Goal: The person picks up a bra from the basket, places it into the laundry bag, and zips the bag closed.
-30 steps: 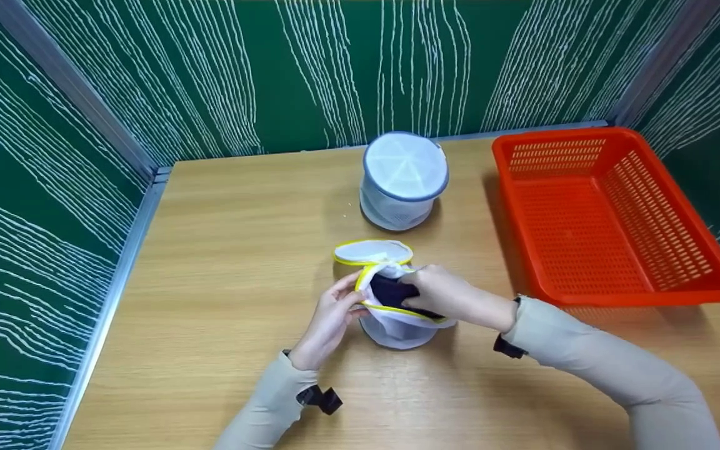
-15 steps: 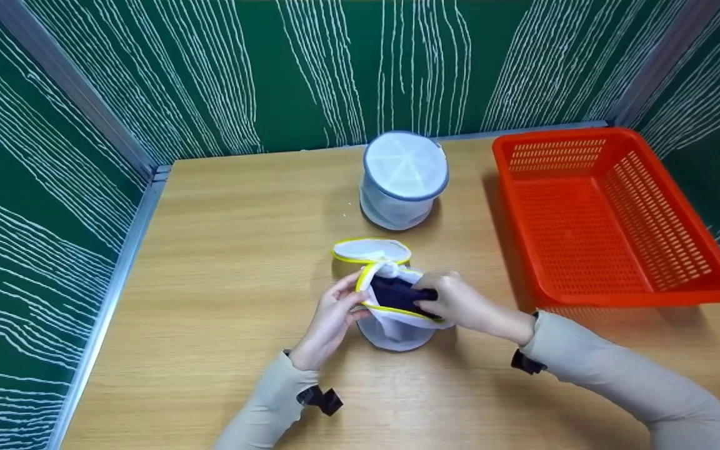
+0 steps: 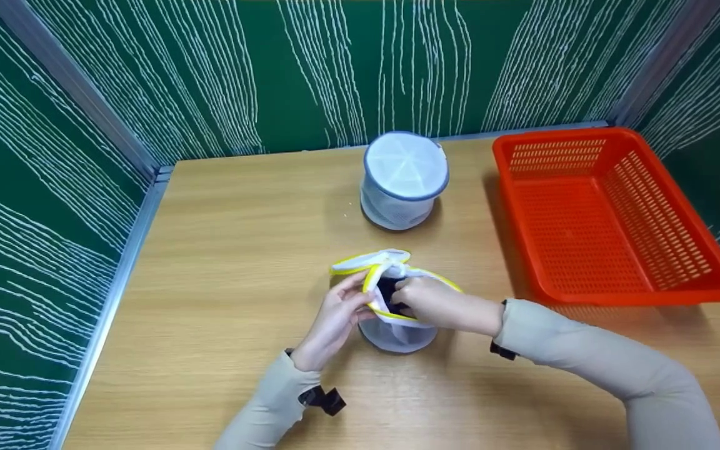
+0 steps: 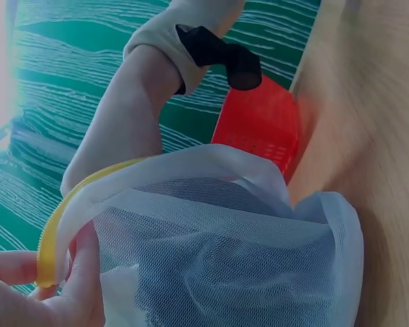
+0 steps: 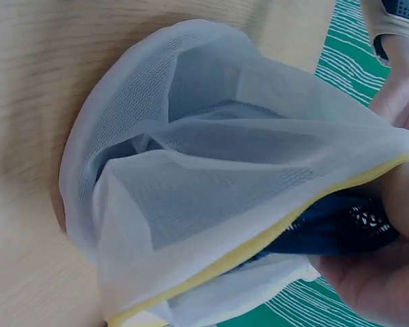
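A white mesh laundry bag (image 3: pixel 397 337) with a yellow zipper stands upright on the table, its lid folded back. My left hand (image 3: pixel 337 312) pinches the left side of the zippered rim between thumb and fingers, as the left wrist view of that hand (image 4: pixel 65 293) also shows. Down in the opening, my right hand (image 3: pixel 432 303) grips a dark navy garment (image 5: pixel 341 228) with lacy openwork, its kind unclear. Most of the garment lies inside the bag, seen dimly through the mesh in the left wrist view. The right fingertips are partly hidden by cloth and rim.
Behind the bag stands a second mesh laundry bag (image 3: pixel 405 172) with grey-blue trim, its top closed. An orange-red plastic basket (image 3: pixel 585 215) sits at the right of the wooden table (image 3: pixel 241 250). Green walls with white streaks border the back and sides.
My right hand drew back slightly to the right, then moved left and deeper into the opening. The bag's lid flap tilted and dipped a little. My left hand keeps its hold on the rim.
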`<state>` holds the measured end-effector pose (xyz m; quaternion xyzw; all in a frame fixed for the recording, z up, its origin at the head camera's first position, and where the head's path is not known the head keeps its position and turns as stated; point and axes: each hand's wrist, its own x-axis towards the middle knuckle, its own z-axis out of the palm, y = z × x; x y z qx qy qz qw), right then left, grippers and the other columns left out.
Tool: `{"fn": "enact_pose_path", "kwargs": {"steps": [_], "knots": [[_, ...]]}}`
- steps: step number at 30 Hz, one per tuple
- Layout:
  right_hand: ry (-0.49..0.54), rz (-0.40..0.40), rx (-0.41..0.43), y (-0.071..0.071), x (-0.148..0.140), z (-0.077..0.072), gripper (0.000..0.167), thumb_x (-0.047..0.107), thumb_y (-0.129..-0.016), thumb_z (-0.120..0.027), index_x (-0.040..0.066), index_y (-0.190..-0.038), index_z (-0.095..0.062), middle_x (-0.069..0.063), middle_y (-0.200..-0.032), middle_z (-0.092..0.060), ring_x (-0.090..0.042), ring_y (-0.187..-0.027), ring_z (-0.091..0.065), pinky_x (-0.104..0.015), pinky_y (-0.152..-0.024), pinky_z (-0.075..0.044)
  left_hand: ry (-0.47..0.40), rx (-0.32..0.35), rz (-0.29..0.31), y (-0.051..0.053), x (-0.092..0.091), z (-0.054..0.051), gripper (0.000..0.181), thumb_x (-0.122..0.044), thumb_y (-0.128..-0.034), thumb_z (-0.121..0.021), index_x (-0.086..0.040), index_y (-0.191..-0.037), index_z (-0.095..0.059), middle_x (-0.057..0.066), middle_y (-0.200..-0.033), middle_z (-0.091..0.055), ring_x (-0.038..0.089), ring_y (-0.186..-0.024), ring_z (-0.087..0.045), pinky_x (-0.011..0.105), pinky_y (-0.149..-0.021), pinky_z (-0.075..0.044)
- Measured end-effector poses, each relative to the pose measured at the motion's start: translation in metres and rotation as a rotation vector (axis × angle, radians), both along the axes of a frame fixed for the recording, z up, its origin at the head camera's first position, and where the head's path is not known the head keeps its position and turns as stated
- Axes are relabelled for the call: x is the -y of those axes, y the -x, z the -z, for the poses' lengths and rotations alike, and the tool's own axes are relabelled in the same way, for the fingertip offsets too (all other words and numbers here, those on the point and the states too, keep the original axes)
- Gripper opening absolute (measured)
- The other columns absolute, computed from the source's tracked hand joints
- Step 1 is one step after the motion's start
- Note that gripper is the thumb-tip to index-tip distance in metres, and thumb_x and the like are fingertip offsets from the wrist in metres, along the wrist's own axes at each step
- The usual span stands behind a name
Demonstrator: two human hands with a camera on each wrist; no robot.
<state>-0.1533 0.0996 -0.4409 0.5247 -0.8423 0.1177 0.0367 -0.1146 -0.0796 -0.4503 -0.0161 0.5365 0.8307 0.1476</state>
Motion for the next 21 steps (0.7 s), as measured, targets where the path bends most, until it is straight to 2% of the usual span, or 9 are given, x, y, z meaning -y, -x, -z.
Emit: {"fn": "enact_pose_path", "kwargs": {"steps": [6, 8, 10, 11, 14, 17, 19, 21], "knots": [[-0.131, -0.093, 0.093, 0.007, 0.002, 0.006, 0.016, -0.008, -0.065, -0.059, 0.008, -0.064, -0.064, 0.001, -0.058, -0.054, -0.009, -0.052, -0.044, -0.020, -0.046, -0.037, -0.028, -0.014, -0.016, 0.001, 0.004, -0.001, 0.047, 0.008, -0.0814, -0.047, 0.009, -0.127, -0.036, 0.006, -0.086, -0.052, 0.012, -0.069, -0.055, 0.025, -0.061, -0.050], [-0.149, -0.110, 0.133, 0.009, 0.002, 0.008, 0.015, -0.007, -0.065, -0.060, 0.007, -0.063, -0.063, 0.003, -0.054, -0.050, -0.008, -0.050, -0.039, -0.019, -0.045, -0.034, -0.027, -0.006, -0.021, 0.002, 0.004, 0.000, 0.047, 0.008, -0.0811, -0.047, 0.009, -0.127, -0.036, 0.006, -0.086, -0.052, 0.012, -0.069, -0.055, 0.024, -0.060, -0.050], [-0.141, -0.116, 0.210, 0.011, 0.001, 0.009, 0.014, -0.005, -0.066, -0.061, 0.008, -0.062, -0.062, 0.006, -0.052, -0.045, -0.007, -0.050, -0.035, -0.018, -0.046, -0.031, -0.026, 0.000, -0.025, 0.002, 0.005, 0.000, 0.047, 0.009, -0.0810, -0.047, 0.010, -0.127, -0.036, 0.006, -0.086, -0.052, 0.012, -0.070, -0.055, 0.025, -0.061, -0.050], [-0.128, -0.120, 0.254, 0.013, 0.000, 0.009, 0.013, -0.004, -0.067, -0.062, 0.008, -0.062, -0.061, 0.007, -0.052, -0.043, -0.007, -0.051, -0.034, -0.018, -0.046, -0.031, -0.025, 0.001, -0.027, 0.002, 0.006, 0.001, 0.047, 0.008, -0.0811, -0.047, 0.010, -0.127, -0.036, 0.006, -0.086, -0.052, 0.012, -0.070, -0.055, 0.025, -0.062, -0.050], [-0.053, -0.119, 0.437, 0.017, -0.005, 0.006, 0.005, 0.002, -0.074, -0.063, 0.005, -0.073, -0.066, 0.005, -0.061, -0.056, -0.005, -0.059, -0.045, -0.017, -0.055, -0.039, -0.025, 0.008, -0.033, 0.002, 0.007, 0.002, 0.046, 0.008, -0.0815, -0.047, 0.009, -0.127, -0.037, 0.006, -0.088, -0.053, 0.012, -0.072, -0.055, 0.026, -0.063, -0.050], [0.064, -0.085, 0.595, 0.021, -0.014, 0.001, 0.014, 0.010, -0.081, -0.062, 0.000, -0.088, -0.068, -0.004, -0.081, -0.067, -0.007, -0.074, -0.057, -0.020, -0.068, -0.047, -0.030, 0.016, -0.045, 0.001, 0.008, 0.004, 0.045, 0.008, -0.0814, -0.048, 0.009, -0.126, -0.039, 0.006, -0.087, -0.053, 0.013, -0.074, -0.056, 0.027, -0.063, -0.050], [0.145, -0.016, 0.680, 0.022, -0.022, -0.002, 0.021, 0.014, -0.084, -0.060, -0.003, -0.095, -0.066, -0.009, -0.088, -0.067, -0.012, -0.078, -0.061, -0.023, -0.070, -0.049, -0.035, 0.020, -0.051, 0.001, 0.009, 0.005, 0.045, 0.008, -0.0812, -0.048, 0.009, -0.125, -0.039, 0.006, -0.087, -0.053, 0.013, -0.073, -0.056, 0.027, -0.063, -0.050], [0.239, 0.064, 0.732, 0.024, -0.030, -0.004, 0.022, 0.013, -0.085, -0.059, -0.005, -0.096, -0.064, -0.012, -0.086, -0.066, -0.015, -0.074, -0.062, -0.024, -0.067, -0.050, -0.039, 0.022, -0.056, 0.001, 0.009, 0.005, 0.045, 0.008, -0.0808, -0.048, 0.009, -0.125, -0.040, 0.006, -0.085, -0.053, 0.013, -0.073, -0.056, 0.027, -0.062, -0.050]]}}
